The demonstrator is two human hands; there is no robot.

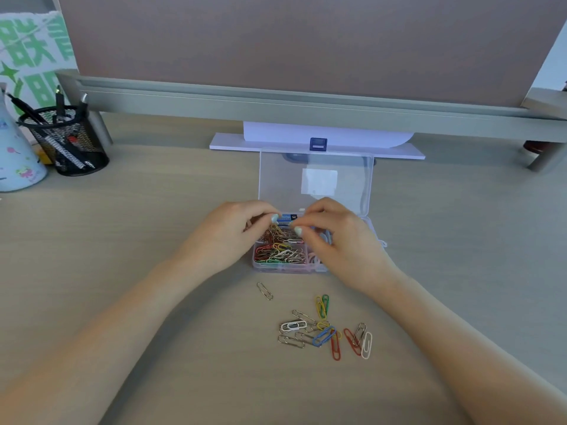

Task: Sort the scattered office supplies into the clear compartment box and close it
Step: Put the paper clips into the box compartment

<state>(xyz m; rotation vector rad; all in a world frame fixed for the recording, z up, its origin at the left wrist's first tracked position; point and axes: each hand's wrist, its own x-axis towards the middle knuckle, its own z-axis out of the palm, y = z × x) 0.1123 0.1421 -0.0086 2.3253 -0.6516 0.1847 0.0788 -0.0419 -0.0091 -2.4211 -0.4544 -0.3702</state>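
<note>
1. Nearest on the worktop (pixel 153 210) lies a loose cluster of paper clips (pixel 325 332), silver, white, blue, red, yellow and green, most with their long axes running roughly near to far or on a slant. One silver clip (pixel 265 291) lies apart, to the cluster's far left.
2. The cluster sits on the near side of both hands, between the forearms and somewhat right of centre, so the right hand (pixel 340 240) looks the closer one for the next pickup; reaching it means drawing back toward the body.
3. The left hand (pixel 233 234) and the right hand meet over the clear compartment box (pixel 285 266), fingertips curled and pinching among the clips inside. Whether either actually holds a clip, I cannot tell.
4. The box's near left compartment holds mixed coloured clips; further in, coppery ones. A small blue item (pixel 288 217) shows between the fingertips. The right compartments hold pale things, mostly hidden.
5. The lid (pixel 316 179) lies open to the far side, so closing is not yet done.
</note>
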